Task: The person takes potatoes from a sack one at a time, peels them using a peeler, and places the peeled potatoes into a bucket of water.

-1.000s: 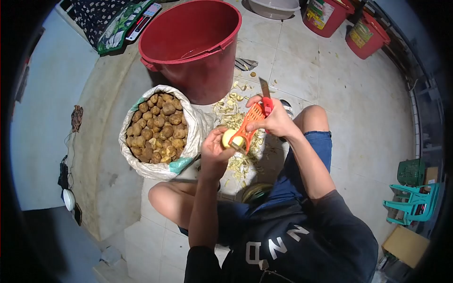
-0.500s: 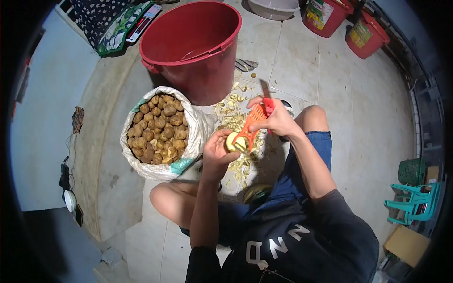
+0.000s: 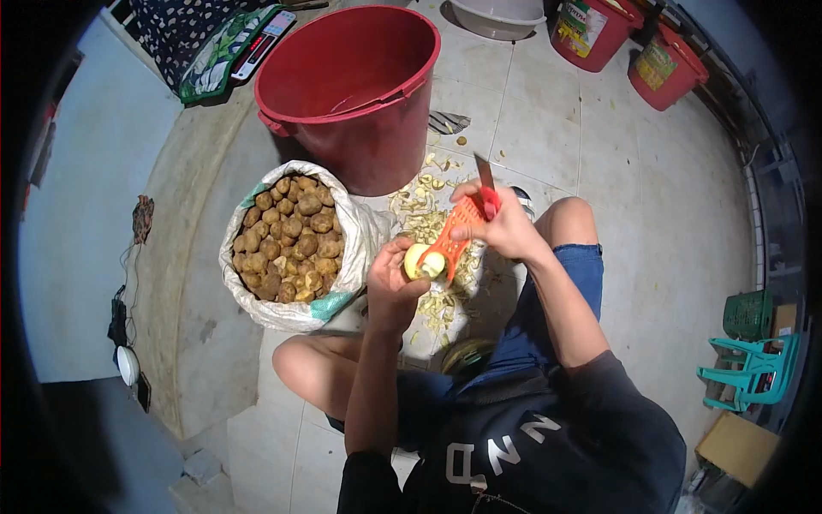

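Note:
My left hand is closed round a pale, peeled-looking potato. Against its right side lies the end of an orange peeler, which my right hand grips. A knife with a red handle also sits in my right hand, its blade pointing up and away. A white sack full of unpeeled potatoes stands left of my hands. Peelings are scattered on the floor beneath and beyond them.
Behind the sack stands a large red tub. A grey basin and two red buckets are at the far side. To the right are a teal stool, a green basket and a cardboard box.
The peeler has shifted slightly over the potato, and a pale strip or cut surface now shows at its end. The knife blade has tilted a little with my right hand.

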`<state>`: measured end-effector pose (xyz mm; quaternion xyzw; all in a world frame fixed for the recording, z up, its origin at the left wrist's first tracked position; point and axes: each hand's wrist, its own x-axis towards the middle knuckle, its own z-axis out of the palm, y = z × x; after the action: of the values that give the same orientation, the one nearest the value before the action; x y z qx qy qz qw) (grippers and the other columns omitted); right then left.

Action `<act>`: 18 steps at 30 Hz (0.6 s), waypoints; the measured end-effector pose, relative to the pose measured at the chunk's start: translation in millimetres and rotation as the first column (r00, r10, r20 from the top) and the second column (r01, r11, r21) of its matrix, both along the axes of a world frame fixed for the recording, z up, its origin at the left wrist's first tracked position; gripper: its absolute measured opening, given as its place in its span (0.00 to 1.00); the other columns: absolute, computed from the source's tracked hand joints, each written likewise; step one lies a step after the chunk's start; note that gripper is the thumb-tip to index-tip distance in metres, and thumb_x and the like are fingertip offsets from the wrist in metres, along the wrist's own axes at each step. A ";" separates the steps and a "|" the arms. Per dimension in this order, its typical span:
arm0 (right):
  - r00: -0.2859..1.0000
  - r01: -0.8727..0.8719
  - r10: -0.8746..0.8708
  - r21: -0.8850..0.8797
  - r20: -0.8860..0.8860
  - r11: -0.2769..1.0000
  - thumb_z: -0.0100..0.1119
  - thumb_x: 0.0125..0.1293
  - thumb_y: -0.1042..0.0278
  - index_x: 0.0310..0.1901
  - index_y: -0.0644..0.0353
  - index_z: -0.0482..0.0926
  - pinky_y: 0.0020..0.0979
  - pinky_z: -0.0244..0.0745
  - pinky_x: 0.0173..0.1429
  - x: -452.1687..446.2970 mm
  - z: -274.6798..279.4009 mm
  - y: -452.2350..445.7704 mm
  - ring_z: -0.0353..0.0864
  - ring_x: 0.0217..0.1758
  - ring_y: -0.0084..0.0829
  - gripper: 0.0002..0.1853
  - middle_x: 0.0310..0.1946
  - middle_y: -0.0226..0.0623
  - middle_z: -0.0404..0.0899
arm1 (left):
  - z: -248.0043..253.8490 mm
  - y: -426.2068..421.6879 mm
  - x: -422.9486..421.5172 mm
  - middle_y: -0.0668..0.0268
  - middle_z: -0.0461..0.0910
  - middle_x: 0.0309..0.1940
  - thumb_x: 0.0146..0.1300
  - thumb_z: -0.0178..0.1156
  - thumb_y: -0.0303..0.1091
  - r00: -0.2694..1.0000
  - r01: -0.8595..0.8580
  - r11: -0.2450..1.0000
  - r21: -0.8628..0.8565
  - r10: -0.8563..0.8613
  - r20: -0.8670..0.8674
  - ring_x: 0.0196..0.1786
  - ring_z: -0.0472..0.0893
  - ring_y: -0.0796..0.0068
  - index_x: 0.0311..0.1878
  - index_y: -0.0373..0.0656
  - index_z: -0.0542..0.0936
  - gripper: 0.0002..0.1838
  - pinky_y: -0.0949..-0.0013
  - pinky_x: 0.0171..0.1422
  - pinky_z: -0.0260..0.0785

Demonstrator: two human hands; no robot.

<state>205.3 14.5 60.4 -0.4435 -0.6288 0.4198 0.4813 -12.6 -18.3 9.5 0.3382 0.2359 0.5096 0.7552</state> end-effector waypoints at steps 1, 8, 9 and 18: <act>0.997 0.048 -0.054 -0.092 -0.063 0.995 0.79 0.49 0.71 0.44 0.62 0.76 0.21 0.69 0.39 5.8 -13.4 8.9 0.72 0.33 0.16 0.23 0.30 0.23 0.75 | -1.2 1.0 -2.9 0.57 0.75 0.50 0.45 0.74 0.30 0.999 0.022 0.999 -0.044 -0.024 -0.047 0.55 0.76 0.65 0.57 0.35 0.64 0.37 0.64 0.67 0.66; 0.997 -0.031 0.020 -0.158 -0.070 0.987 0.78 0.47 0.75 0.42 0.62 0.76 0.24 0.73 0.41 6.4 -0.8 4.9 0.75 0.36 0.18 0.21 0.32 0.26 0.78 | 10.3 -0.8 5.4 0.59 0.74 0.51 0.47 0.75 0.33 0.995 -0.005 0.997 -0.079 0.013 0.101 0.56 0.75 0.67 0.56 0.35 0.64 0.37 0.63 0.69 0.62; 0.992 0.040 -0.062 -0.194 -0.111 0.980 0.78 0.48 0.74 0.42 0.62 0.77 0.23 0.72 0.41 15.4 -19.3 17.2 0.75 0.36 0.17 0.21 0.32 0.25 0.77 | 7.9 -1.4 4.9 0.59 0.74 0.51 0.47 0.75 0.33 0.995 0.001 0.997 -0.080 0.007 0.101 0.56 0.75 0.67 0.56 0.35 0.64 0.37 0.63 0.69 0.62; 0.944 0.190 -0.256 -0.290 -0.210 0.938 0.78 0.50 0.71 0.44 0.63 0.76 0.22 0.72 0.41 26.7 -19.9 20.0 0.75 0.35 0.16 0.22 0.32 0.26 0.77 | 9.5 -2.8 2.5 0.59 0.72 0.50 0.50 0.75 0.44 0.959 -0.039 0.996 -0.081 0.060 0.276 0.56 0.72 0.68 0.58 0.33 0.62 0.41 0.64 0.69 0.59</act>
<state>231.9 34.6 40.5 -0.5177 -0.4480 0.4941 0.5358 -10.0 -21.2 19.0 0.2289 0.1546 0.5616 0.7799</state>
